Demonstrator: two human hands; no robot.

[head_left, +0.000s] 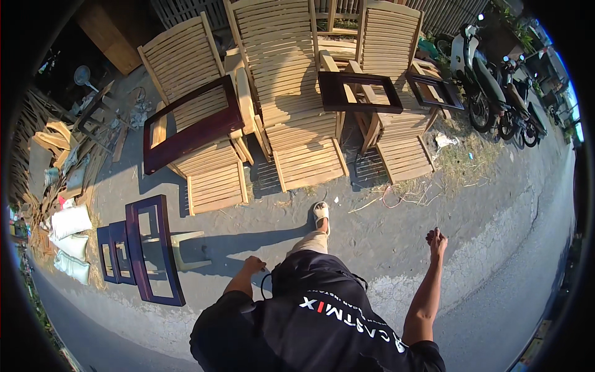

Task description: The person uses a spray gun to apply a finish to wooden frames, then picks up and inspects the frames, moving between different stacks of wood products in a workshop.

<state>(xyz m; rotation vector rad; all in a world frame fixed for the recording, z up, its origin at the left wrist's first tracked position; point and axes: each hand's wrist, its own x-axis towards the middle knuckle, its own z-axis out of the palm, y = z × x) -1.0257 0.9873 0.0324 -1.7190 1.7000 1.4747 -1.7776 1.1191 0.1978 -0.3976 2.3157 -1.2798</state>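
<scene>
My left hand [253, 265] is low by my left hip with its fingers curled in. A thin black loop [263, 286] shows just beside it, and I cannot tell whether the hand holds it. Out to my right and raised off my body, my right hand [437, 240] is loosely closed over grey ground, with nothing visible in it. Nearest the left hand is a dark frame [176, 282] propped at a pale stool [186, 251]. A reddish-brown frame [181, 152] rests across a slatted wooden lounge chair [217, 186] ahead of me.
Two more dark frames [331, 93] [427, 102] lie on the other lounge chairs [304, 164]. Smaller dark frames [111, 254] stand at the left. Motorbikes [483, 93] are parked at the far right. White sacks [71, 222] and scrap wood [52, 146] are heaped at the left.
</scene>
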